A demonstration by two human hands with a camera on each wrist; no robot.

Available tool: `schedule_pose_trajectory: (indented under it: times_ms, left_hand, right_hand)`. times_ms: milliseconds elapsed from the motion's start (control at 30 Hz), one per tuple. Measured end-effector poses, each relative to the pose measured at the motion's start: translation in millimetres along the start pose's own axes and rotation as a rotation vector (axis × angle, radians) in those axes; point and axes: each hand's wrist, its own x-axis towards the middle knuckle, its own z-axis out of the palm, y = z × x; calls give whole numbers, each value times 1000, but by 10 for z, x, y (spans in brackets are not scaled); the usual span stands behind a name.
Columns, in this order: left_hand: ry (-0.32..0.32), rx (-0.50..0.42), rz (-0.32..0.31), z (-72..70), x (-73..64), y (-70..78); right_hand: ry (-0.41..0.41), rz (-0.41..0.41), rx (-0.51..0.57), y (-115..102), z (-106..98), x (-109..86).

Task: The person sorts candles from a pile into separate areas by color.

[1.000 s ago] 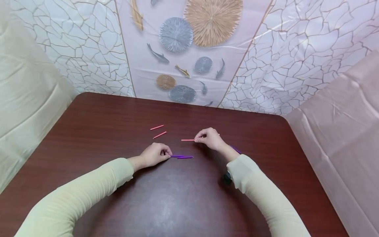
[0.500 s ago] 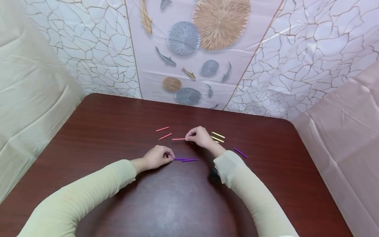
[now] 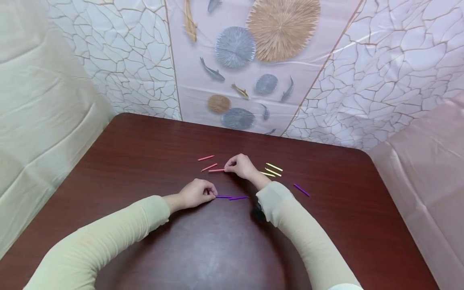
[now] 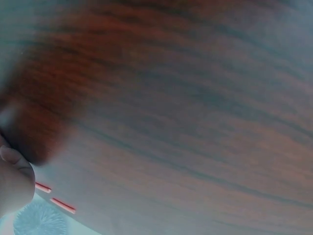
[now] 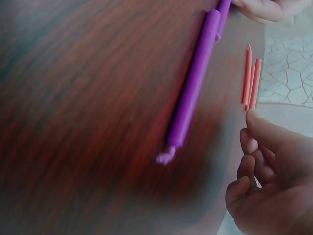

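Observation:
My right hand (image 3: 241, 166) pinches the right end of a coral-pink candle (image 3: 216, 170) between thumb and fingertips, low over the table. Just behind it lie two more pink candles (image 3: 209, 167), slanted and roughly parallel. Nearer to me, my left hand (image 3: 197, 192) pinches the left end of a thin purple candle (image 3: 223, 196). A second purple candle (image 5: 195, 78), its curled wick showing in the right wrist view, lies end to end with it, the ends slightly overlapping. In the left wrist view, part of the left hand (image 4: 17, 181) shows at the edge, its fingertips mostly hidden.
Several yellow candles (image 3: 273, 172) lie side by side right of my right hand, one partly behind the wrist. Farther right is a lone purple candle (image 3: 301, 190). The dark wooden table (image 3: 210, 249) meets a patterned cloth backdrop (image 3: 235, 100) at its far edge.
My right hand has carried its pink candle leftward to the other two pink ones, uncovering the yellow candles. My left hand stays at the purple candle. The whole view has shifted slightly.

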Motion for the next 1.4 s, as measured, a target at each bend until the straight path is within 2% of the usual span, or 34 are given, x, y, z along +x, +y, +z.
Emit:
schedule_pose_trajectory:
  times_ms: [467, 733, 833, 1067, 1400]
  left_hand:
    - [-23, 6, 32, 43, 81, 90]
    - [-18, 13, 37, 41, 88, 99]
    - [-14, 11, 36, 42, 82, 93]
    - [-1, 4, 35, 24, 40, 53]
    - [-1, 2, 3, 6, -1, 23]
  right_hand:
    - [33, 7, 2, 107, 8, -4]
    - [60, 13, 46, 132, -31, -35]
    - [67, 14, 56, 139, -75, -90]
    - [27, -6, 113, 155, -197, -314]
    - [-10, -59, 113, 303, -234, -651]
